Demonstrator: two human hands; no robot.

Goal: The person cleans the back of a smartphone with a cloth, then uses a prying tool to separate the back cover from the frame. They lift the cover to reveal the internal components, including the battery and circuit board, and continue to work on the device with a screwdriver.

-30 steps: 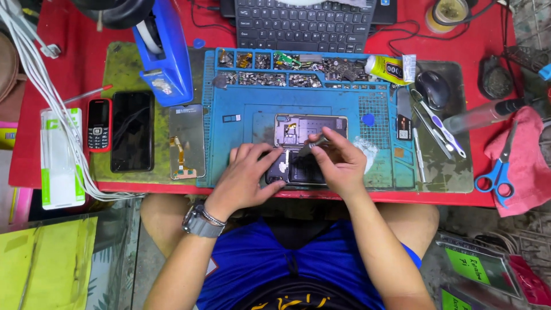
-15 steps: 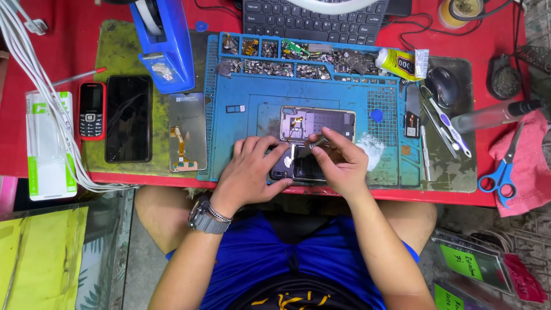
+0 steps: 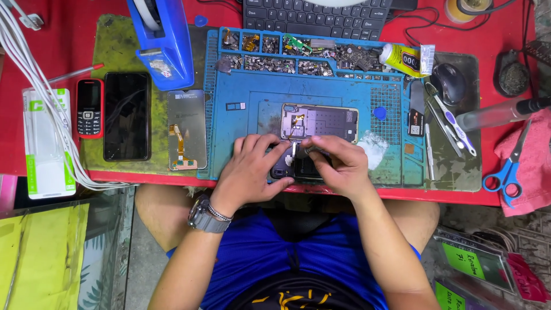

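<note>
My left hand (image 3: 255,172) and my right hand (image 3: 336,163) sit together over a dark opened phone (image 3: 295,167) near the front edge of the blue work mat (image 3: 241,123). The left hand's fingers hold the phone's left side. The right hand pinches a small silver tool (image 3: 313,150) pointed at the phone's top edge. Just behind the hands lies a phone back frame (image 3: 321,121) with its inner parts exposed. Most of the dark phone is hidden under my hands.
Parts trays (image 3: 287,54) line the mat's far edge. A detached screen (image 3: 186,129), black smartphone (image 3: 126,115) and red keypad phone (image 3: 90,108) lie left. Blue tape dispenser (image 3: 163,40), keyboard (image 3: 315,17), glue tube (image 3: 404,59), mouse (image 3: 449,82), tweezers (image 3: 450,117), blue scissors (image 3: 508,169), pink cloth (image 3: 534,161).
My hands stay on the dark phone with small finger shifts. The view has drifted, so the desk appears lower and further right in the picture.
</note>
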